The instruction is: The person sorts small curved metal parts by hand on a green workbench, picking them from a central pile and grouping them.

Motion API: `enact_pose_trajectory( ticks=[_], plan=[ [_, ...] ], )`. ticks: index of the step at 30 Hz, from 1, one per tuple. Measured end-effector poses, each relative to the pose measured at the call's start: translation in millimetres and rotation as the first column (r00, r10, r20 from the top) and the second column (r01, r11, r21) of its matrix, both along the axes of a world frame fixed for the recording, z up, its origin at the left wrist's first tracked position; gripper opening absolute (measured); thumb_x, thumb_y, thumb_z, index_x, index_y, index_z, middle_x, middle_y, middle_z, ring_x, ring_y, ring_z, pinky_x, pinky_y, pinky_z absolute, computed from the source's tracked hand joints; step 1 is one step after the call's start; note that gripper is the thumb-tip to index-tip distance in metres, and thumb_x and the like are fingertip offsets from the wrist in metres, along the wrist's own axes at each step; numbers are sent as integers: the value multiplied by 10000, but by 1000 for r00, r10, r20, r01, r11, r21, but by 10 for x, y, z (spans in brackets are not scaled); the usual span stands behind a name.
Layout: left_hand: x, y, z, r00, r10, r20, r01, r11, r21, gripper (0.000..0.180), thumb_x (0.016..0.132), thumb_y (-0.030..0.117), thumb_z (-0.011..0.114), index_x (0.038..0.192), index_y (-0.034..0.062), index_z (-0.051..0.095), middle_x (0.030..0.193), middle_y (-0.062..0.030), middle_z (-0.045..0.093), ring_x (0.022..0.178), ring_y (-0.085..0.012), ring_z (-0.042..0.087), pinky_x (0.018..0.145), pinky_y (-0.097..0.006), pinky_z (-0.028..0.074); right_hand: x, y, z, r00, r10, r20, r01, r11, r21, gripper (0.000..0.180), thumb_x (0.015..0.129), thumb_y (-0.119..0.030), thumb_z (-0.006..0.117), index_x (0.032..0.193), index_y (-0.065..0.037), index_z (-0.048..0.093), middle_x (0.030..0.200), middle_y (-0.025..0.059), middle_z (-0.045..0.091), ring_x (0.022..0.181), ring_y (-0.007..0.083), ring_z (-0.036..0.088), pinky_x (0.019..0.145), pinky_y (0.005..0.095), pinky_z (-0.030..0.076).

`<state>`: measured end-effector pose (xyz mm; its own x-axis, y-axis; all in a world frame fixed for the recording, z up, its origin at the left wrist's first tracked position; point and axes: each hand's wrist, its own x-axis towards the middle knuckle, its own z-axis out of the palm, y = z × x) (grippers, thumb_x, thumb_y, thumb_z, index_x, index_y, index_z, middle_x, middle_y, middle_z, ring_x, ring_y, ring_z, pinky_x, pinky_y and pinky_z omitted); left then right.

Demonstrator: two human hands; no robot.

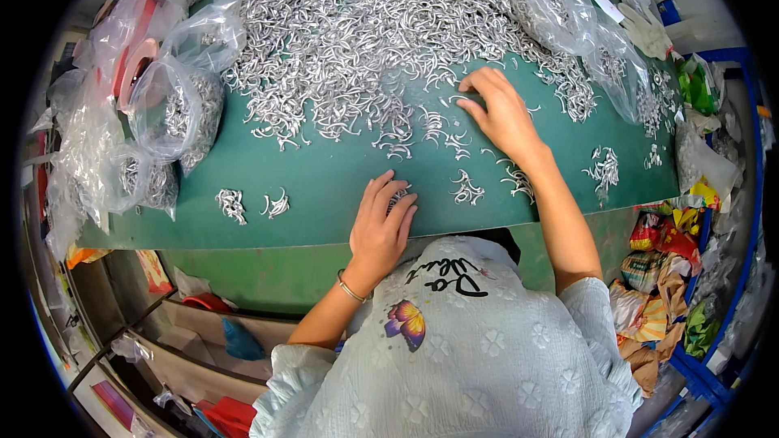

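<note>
A large pile of small, curved, silvery metal pieces [349, 40] covers the far middle of the green table [308, 186]. Near the front edge, my left hand [380, 223] curls over a small bunch of these pieces, part of which shows between the fingers. My right hand [505, 118] reaches further out to the pile's near border. Its thumb and forefinger are apart, close to a few loose pieces, with nothing visible between them. Between and around the hands lie small groups of pieces, one group [466, 188] midway and another [518, 182] beside my right forearm.
Clear plastic bags of metal pieces [182, 118] stand at the left, and another bag [556, 0] lies at the far right. Small heaps [231, 205] sit near the front-left edge. A pale glove [647, 32] lies far right. Blue shelving [751, 154] with packages flanks the table.
</note>
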<state>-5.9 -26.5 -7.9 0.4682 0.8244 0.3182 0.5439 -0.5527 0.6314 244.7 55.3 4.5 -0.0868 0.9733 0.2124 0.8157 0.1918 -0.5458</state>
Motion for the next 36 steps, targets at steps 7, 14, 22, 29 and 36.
enact_pose_trajectory(
  ticks=[7, 14, 22, 29, 36],
  plan=[
    [-25, -5, -29, 1000, -8, 6, 8, 1000, -16, 286, 769, 11, 715, 1046, 33, 644, 1140, -113, 603, 1175, -362, 550, 989, -463, 454, -149, -63, 80, 995, 88, 39, -89, 995, 32, 110, 811, -44, 652, 879, -16, 570, 874, 130, 558, 882, 337, 545, 760, 428, 453],
    [18, -32, 23, 983, 112, 143, -85, 980, -179, 462, 784, 48, 707, 1217, 26, 549, 1273, -144, 531, 1245, -359, 490, 1025, -480, 422, -790, -482, 32, 919, 334, -210, -365, 921, -135, 98, 828, -49, 652, 889, 3, 595, 853, 136, 574, 873, 332, 562, 762, 401, 474],
    [-27, 16, 19, 989, -74, -129, 70, 997, -36, 362, 806, 47, 663, 1165, 73, 620, 1258, -106, 554, 1262, -336, 477, 1066, -502, 377, -491, 7, 35, 999, -14, 50, 12, 999, 47, 108, 830, -89, 669, 878, 0, 631, 897, 131, 599, 893, 316, 557, 781, 408, 451],
    [-38, -5, -26, 996, -51, -72, 47, 998, -48, 292, 802, 53, 670, 1093, 82, 657, 1197, -97, 575, 1248, -335, 484, 1058, -509, 390, -256, 39, 154, 955, 25, 294, -2, 997, -77, 264, 780, -153, 723, 981, -25, 610, 1023, 134, 569, 1011, 321, 523, 847, 433, 422],
    [-42, 4, -23, 995, -64, -74, 62, 998, -27, 283, 794, 47, 670, 1076, 70, 650, 1186, -104, 575, 1235, -338, 493, 1053, -509, 398, -741, 33, -71, 961, 276, 13, -276, 959, 63, 401, 741, -127, 763, 1094, -35, 597, 1150, 115, 541, 1101, 318, 502, 898, 406, 427]
  ],
)
